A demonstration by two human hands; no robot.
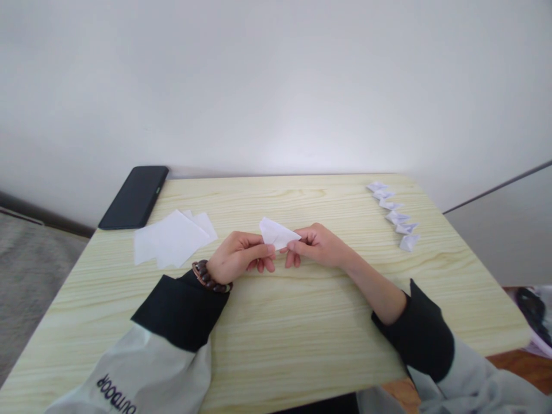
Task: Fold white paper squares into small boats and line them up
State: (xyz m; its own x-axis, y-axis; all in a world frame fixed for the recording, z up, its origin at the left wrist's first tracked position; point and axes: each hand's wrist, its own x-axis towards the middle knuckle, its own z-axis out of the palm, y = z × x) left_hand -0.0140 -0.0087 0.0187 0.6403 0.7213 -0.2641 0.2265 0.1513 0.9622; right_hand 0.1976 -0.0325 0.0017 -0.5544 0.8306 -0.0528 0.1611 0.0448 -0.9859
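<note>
A small folded piece of white paper (278, 234) is held just above the middle of the table, between both hands. My left hand (244, 251) pinches its lower left edge between thumb and fingers. At its right corner, the thumb and fingers of my right hand (317, 244) are closed on it. Some of the fingers sit behind the paper, and a beaded bracelet (209, 278) circles the left wrist. Loose sheets of white paper (172, 237) lie overlapping to the left of my left hand.
Several small folded paper boats (397, 217) stand in a row along the right side of the wood-grain table (302, 328). A black tablet or large phone (135, 197) lies at the back left corner. Behind the table rises a white wall (276, 86).
</note>
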